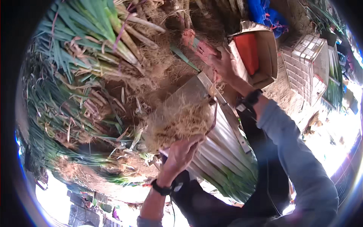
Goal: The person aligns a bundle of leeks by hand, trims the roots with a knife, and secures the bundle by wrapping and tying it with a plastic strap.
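Observation:
A bundle of leeks (223, 147) lies in a metal trough-like frame (185, 92), its white stalks and green tops running toward me. Its pale, shaggy roots (181, 123) face away. My left hand (179, 157) is closed at the near left edge of the roots, gripping the bundle's side. Farther off and to the right, my right hand (225, 66) has its fingers curled over the near end of a long pinkish-red bundle that looks like strips or ties (200, 47). The exact grip of its fingertips is partly hidden. A green blade-like strip (185, 58) lies beside it.
Large heaps of leeks (113, 34) with roots and soil fill the left and far side. An open cardboard box (266, 53) holding something red stands right of my right hand. Beyond it are a white plastic crate (304, 68) and blue material (264, 13).

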Action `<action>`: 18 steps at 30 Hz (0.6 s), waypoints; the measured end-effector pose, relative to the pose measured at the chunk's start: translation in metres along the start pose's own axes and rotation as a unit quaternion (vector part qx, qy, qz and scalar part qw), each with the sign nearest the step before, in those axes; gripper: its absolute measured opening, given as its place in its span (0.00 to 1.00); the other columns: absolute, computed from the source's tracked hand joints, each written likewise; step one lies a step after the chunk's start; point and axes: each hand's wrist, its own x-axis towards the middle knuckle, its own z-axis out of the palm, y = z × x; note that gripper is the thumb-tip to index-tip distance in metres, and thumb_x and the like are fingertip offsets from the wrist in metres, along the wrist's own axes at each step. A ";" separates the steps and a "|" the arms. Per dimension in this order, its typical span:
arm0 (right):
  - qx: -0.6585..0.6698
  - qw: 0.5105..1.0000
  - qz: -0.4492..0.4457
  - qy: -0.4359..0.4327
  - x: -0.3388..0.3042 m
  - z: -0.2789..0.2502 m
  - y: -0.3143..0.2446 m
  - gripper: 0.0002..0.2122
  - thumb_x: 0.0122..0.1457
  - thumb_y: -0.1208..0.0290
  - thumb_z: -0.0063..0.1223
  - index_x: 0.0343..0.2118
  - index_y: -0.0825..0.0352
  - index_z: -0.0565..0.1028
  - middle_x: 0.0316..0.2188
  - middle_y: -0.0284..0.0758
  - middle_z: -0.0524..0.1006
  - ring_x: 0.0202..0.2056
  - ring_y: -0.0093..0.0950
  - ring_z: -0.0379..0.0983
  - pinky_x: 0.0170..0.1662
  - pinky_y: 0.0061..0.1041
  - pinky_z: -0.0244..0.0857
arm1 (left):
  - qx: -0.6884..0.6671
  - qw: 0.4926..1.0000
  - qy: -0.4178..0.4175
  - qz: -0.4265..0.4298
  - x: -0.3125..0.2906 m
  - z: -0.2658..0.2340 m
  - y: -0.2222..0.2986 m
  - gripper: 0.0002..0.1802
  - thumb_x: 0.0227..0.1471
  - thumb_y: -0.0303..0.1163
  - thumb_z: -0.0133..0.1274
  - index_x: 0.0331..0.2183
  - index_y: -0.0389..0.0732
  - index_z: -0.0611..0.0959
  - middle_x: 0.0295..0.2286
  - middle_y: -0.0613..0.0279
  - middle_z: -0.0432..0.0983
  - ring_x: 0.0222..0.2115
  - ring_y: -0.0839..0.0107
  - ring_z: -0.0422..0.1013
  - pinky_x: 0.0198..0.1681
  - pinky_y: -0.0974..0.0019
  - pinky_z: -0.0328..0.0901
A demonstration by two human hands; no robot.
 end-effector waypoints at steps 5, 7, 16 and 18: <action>-0.231 0.889 -0.375 -0.123 -0.008 -0.086 -0.005 0.04 0.63 0.75 0.49 0.39 0.69 0.73 0.37 0.44 0.75 0.43 0.39 0.75 0.42 0.38 0.71 | 0.052 0.991 0.042 0.114 0.012 0.016 -0.009 0.13 0.62 0.29 0.54 0.48 0.39 0.82 0.36 0.53 0.84 0.32 0.62 0.81 0.34 0.63 0.75; -0.234 0.933 -0.071 -0.263 0.002 -0.089 -0.085 0.07 0.64 0.72 0.49 0.41 0.70 0.73 0.35 0.46 0.76 0.44 0.43 0.75 0.46 0.39 0.69 | 0.059 0.995 0.049 0.062 -0.012 0.005 -0.020 0.14 0.62 0.31 0.54 0.48 0.40 0.83 0.38 0.53 0.84 0.32 0.62 0.81 0.34 0.64 0.75; -0.032 0.977 0.035 -0.206 -0.083 -0.281 -0.174 0.14 0.62 0.72 0.57 0.49 0.69 0.74 0.39 0.30 0.76 0.43 0.23 0.73 0.47 0.25 0.69 | -0.055 0.995 0.035 0.070 0.004 0.007 -0.022 0.15 0.65 0.32 0.50 0.50 0.37 0.80 0.32 0.63 0.81 0.21 0.77 0.73 0.24 0.70 0.71; -0.030 0.933 0.015 -0.360 -0.117 -0.300 -0.216 0.13 0.62 0.74 0.56 0.49 0.68 0.75 0.40 0.33 0.75 0.44 0.23 0.74 0.49 0.24 0.70 | -0.037 0.995 0.036 0.079 0.000 0.003 -0.020 0.15 0.65 0.33 0.51 0.49 0.37 0.81 0.30 0.63 0.80 0.20 0.78 0.73 0.24 0.70 0.69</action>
